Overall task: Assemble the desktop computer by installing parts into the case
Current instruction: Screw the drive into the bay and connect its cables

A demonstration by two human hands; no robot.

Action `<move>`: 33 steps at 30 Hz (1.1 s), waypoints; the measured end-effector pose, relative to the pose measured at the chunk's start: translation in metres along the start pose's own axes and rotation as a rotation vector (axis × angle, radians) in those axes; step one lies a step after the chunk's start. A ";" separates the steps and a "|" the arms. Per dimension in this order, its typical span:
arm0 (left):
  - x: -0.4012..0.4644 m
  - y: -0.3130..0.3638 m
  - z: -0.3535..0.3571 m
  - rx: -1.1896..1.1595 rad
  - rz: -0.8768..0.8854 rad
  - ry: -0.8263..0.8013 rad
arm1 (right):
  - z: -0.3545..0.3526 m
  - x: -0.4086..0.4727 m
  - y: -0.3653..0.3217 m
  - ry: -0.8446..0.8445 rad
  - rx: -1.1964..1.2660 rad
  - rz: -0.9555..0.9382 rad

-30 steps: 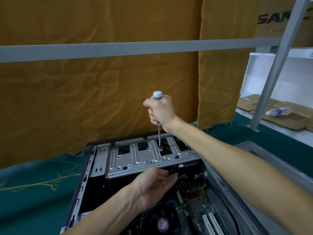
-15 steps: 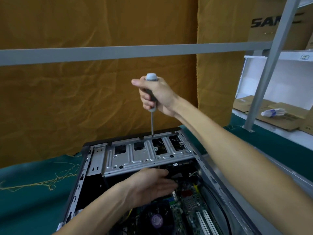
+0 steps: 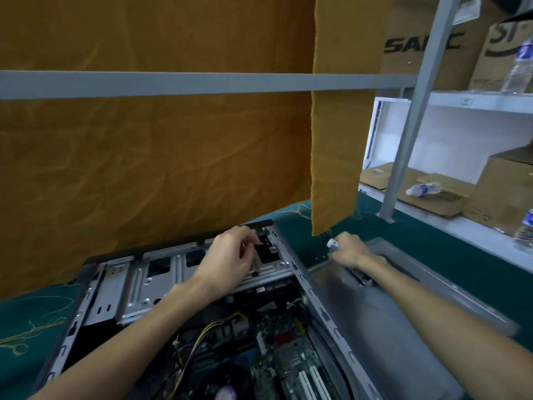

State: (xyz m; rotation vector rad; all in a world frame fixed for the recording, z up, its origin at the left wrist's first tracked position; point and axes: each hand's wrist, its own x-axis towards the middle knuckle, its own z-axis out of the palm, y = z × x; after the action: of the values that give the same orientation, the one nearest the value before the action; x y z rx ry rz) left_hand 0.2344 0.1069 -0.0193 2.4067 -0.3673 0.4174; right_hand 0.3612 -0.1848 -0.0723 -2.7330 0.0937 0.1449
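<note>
The open computer case [image 3: 302,287] lies on the green table, its motherboard [image 3: 277,359] showing at the bottom. A silver drive cage [image 3: 144,287] spans the case's far end. My left hand [image 3: 227,258] hovers over the cage's right part, thumb and forefinger pinching a small metal piece, apparently a screw [image 3: 260,242], above a dark opening. My right hand [image 3: 350,251] is outside the case to the right and grips the screwdriver [image 3: 331,243]. Only the tool's white cap shows. That hand rests low over the grey side panel [image 3: 389,319].
An orange cloth hangs right behind the case, crossed by a grey horizontal bar [image 3: 202,82]. A slanted grey post [image 3: 403,157] stands at the right. White shelves beyond it hold cardboard boxes and a lying bottle [image 3: 422,189]. Loose yellow threads lie on the green mat at left.
My right hand lifted the screwdriver off the cage and carried it right and down beside the case. My left hand came out from under the cage up to its top right part.
</note>
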 end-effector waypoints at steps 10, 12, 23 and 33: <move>0.007 -0.018 0.012 -0.074 -0.009 0.017 | 0.048 0.043 -0.016 0.099 -0.263 -0.090; 0.006 -0.018 0.012 -0.074 -0.005 0.014 | 0.046 0.046 -0.018 0.090 -0.279 -0.077; 0.003 -0.019 0.010 -0.055 0.026 0.023 | 0.035 0.028 -0.033 0.062 -0.238 -0.098; 0.015 0.017 0.001 -0.466 0.071 0.131 | -0.083 -0.064 -0.087 -0.150 0.890 -0.269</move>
State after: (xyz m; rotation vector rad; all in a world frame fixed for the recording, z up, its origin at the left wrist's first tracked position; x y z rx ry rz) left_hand 0.2416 0.0914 -0.0046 1.9084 -0.4384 0.4611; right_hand 0.3126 -0.1347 0.0447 -1.8175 -0.2057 0.1770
